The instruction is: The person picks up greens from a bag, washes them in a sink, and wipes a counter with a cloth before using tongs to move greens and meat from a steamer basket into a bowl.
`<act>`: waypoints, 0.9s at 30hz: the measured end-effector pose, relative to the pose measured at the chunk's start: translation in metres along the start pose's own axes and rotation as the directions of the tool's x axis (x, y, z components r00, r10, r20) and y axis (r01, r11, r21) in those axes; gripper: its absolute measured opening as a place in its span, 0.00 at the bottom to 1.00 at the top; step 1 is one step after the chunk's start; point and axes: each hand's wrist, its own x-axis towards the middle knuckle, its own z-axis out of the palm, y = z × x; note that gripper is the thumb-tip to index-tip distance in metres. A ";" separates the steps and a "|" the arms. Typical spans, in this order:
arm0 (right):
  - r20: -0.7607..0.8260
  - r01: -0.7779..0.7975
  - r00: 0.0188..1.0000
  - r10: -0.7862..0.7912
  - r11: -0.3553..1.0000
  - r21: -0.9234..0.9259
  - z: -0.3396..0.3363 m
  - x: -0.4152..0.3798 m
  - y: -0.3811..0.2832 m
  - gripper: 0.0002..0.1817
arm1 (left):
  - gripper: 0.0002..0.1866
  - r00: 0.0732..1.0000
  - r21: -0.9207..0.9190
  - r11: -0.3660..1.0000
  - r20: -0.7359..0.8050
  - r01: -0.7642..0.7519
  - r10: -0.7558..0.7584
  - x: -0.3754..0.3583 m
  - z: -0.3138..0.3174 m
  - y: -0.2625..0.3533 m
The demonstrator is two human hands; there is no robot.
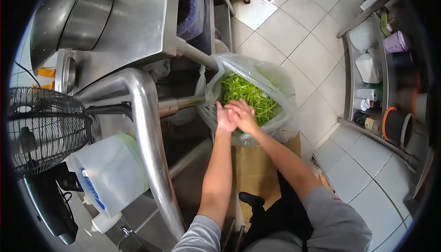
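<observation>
My left hand (225, 120) is held palm up at the near rim of a clear plastic bag (282, 126), thumb out and part of its fingers hidden. Across its palm lies my right hand (244, 116), fingers stretched and touching the left. I see nothing held in either hand. Just beyond both hands, cut leafy greens (248, 93) fill the bag, whose mouth gapes wide. Part of the bag's near side is behind my hands and forearms.
A flattened cardboard sheet (257, 160) lies below the bag. To the left are a bent metal pipe rail (144, 128), a black fan (50, 128), a translucent plastic bucket (112, 169) and a steel counter (138, 13). A shelf rack (351, 77) with containers stands right.
</observation>
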 end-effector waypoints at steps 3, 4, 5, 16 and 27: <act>-0.017 -0.403 0.914 0.405 0.903 -0.150 0.013 0.027 0.057 0.21 | 0.37 0.919 0.437 0.860 -0.157 -0.265 0.363 -0.023 0.028 -0.012; -0.049 -0.480 0.876 0.480 0.858 -0.185 0.006 0.029 0.048 0.25 | 0.37 0.916 0.443 0.856 -0.162 -0.265 0.367 -0.021 0.018 -0.006; 0.144 -0.520 0.853 0.501 0.837 0.172 0.000 0.030 0.036 0.26 | 0.37 0.929 0.410 0.873 -0.132 -0.266 0.345 -0.019 0.008 -0.002; -0.137 -0.475 0.806 0.576 0.767 0.432 0.024 0.058 0.038 0.05 | 0.31 0.824 0.854 0.423 0.011 -0.302 0.567 -0.021 0.035 -0.040; -0.121 -0.052 0.990 0.072 0.985 0.167 -0.032 0.031 0.014 0.09 | 0.27 0.528 0.871 -0.444 0.484 -0.212 0.698 -0.099 0.050 -0.084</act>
